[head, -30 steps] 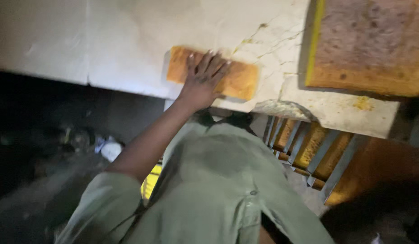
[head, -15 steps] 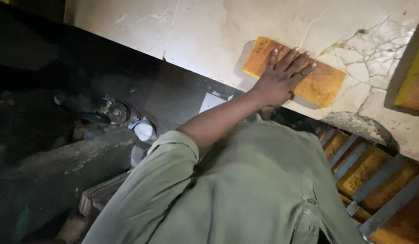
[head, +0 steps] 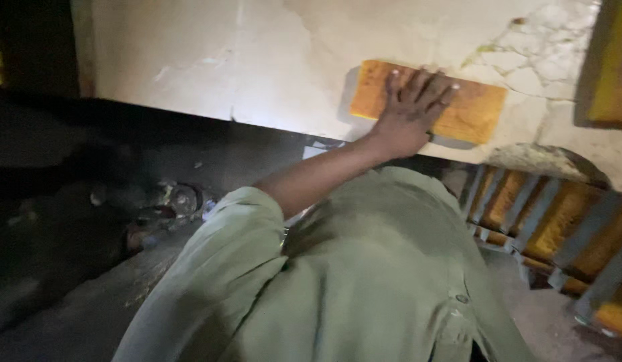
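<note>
Our left hand lies flat, fingers spread, pressing the orange block against the pale cracked wall. Pressing unevenly, we judge, could let the block slide or crumble the cracked patch beside it. Our right hand is out of view.

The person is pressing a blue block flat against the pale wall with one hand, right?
Not quite: the block is orange, not blue. The head view shows the left hand spread flat on it, pressing it against the pale, cracked wall.
</note>
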Motion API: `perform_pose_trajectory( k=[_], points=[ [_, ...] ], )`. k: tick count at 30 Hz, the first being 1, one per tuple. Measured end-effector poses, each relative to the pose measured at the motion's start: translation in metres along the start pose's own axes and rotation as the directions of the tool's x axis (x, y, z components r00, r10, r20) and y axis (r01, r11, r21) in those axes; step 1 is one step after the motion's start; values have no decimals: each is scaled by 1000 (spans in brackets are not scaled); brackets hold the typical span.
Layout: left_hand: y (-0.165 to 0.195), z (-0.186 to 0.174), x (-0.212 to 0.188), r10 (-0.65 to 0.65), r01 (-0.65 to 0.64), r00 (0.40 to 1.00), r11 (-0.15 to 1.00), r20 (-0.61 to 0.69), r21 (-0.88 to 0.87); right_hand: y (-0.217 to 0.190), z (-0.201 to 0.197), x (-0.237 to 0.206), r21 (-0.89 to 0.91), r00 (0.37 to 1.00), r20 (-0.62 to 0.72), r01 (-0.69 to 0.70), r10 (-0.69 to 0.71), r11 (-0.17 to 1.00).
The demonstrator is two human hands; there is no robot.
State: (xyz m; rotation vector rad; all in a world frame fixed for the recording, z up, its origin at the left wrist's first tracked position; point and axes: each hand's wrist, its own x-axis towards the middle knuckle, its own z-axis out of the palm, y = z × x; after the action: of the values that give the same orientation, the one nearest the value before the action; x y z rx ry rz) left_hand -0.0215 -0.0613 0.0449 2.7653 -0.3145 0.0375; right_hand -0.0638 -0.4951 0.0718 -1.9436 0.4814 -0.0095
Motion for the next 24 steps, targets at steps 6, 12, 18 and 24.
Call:
perform_pose_trajectory(
  k=[6, 12, 18, 24],
  points=[
    [10, 5, 22, 17, -19, 996, 999, 90, 26, 12, 2, -4, 38, 1000, 25, -19, 18, 999],
    [33, 6, 65, 97, -95, 979, 995, 178, -18, 1, 7, 9, -19, 986, 138, -87, 89, 996],
    [39, -8, 68, 58, -50, 965, 998, 254, -36, 1, 84, -16, -319, 837, 476, -123, 271, 940],
    [40, -3, 67, 100, -104, 989, 994, 109, 23, 48, 132, -58, -322, 735, 593, 592, -330, 738]
  ],
)
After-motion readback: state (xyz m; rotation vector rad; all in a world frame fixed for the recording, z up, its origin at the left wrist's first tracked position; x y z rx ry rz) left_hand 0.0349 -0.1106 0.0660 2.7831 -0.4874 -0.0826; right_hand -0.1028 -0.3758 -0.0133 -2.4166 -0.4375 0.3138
